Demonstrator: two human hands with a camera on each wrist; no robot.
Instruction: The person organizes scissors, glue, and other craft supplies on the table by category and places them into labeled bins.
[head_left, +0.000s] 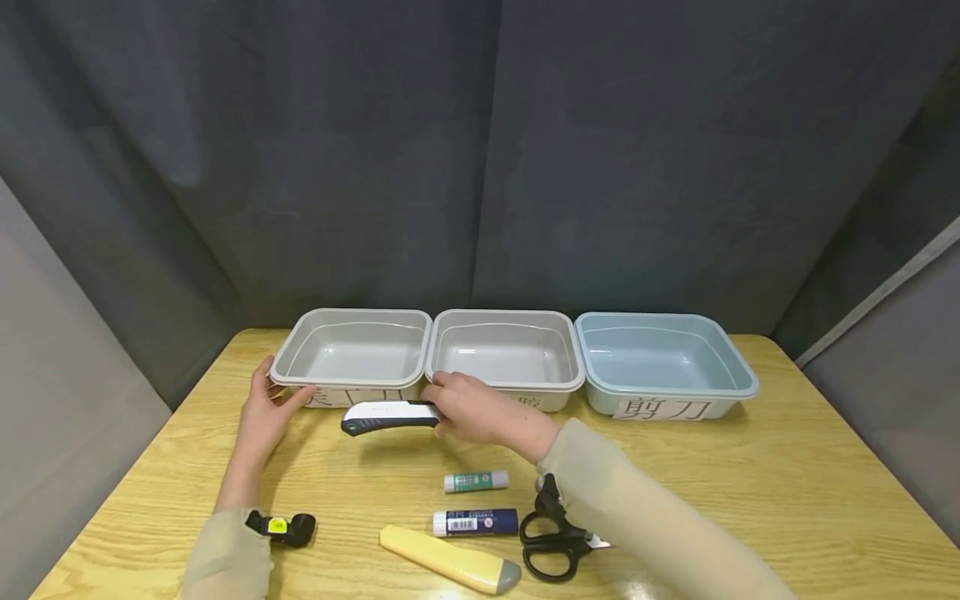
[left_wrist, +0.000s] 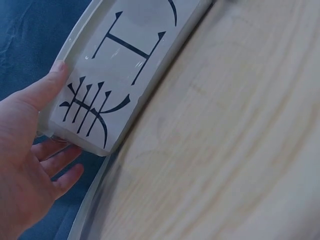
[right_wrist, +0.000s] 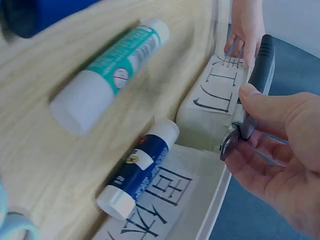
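My right hand [head_left: 472, 408] holds a utility knife [head_left: 386, 410] with a white and dark handle, above the front edges of the left and middle bins. In the right wrist view, thumb and fingers pinch the knife [right_wrist: 262, 70] near its metal end. My left hand [head_left: 262, 417] rests against the front left corner of the left grey bin [head_left: 352, 312]. Its thumb lies along the front label, and the other fingers extend loosely around the end, as the left wrist view shows. A blue glue stick [right_wrist: 142, 167] is by the middle bin's label, hidden from the head view.
The middle grey bin [head_left: 504, 315] and a light blue bin [head_left: 667, 390] continue the row. Nearer lie a green glue stick [head_left: 476, 481], a navy glue stick [head_left: 475, 522], a yellow utility knife [head_left: 446, 558] and black scissors [head_left: 551, 550]. Light blue handles [right_wrist: 17, 225] show in the right wrist view.
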